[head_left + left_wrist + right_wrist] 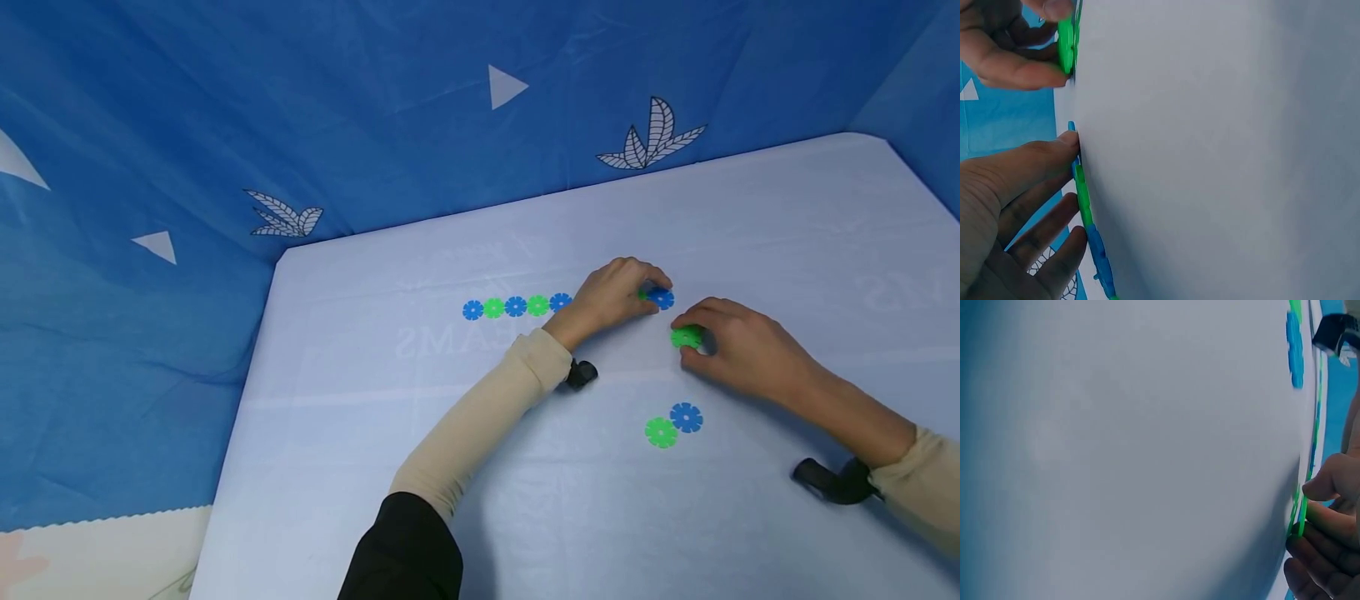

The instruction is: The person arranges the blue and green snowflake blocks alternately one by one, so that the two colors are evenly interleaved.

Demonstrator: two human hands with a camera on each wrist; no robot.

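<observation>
Flat, notched plastic snowflake discs lie in a row, with a blue disc at its left end and a green disc farther along. My left hand covers part of this row. Its thumb and fingers pinch the blue end disc, whose edge shows under the thumb in the left wrist view. To the right and nearer, my right hand grips a green disc between thumb and fingers, just apart from the blue one. That green disc appears edge-on in the right wrist view.
Two loose discs, one green and one blue, lie side by side nearer me. The white-covered table meets a blue patterned curtain at its back and left. Black wrist mounts stick out below both forearms.
</observation>
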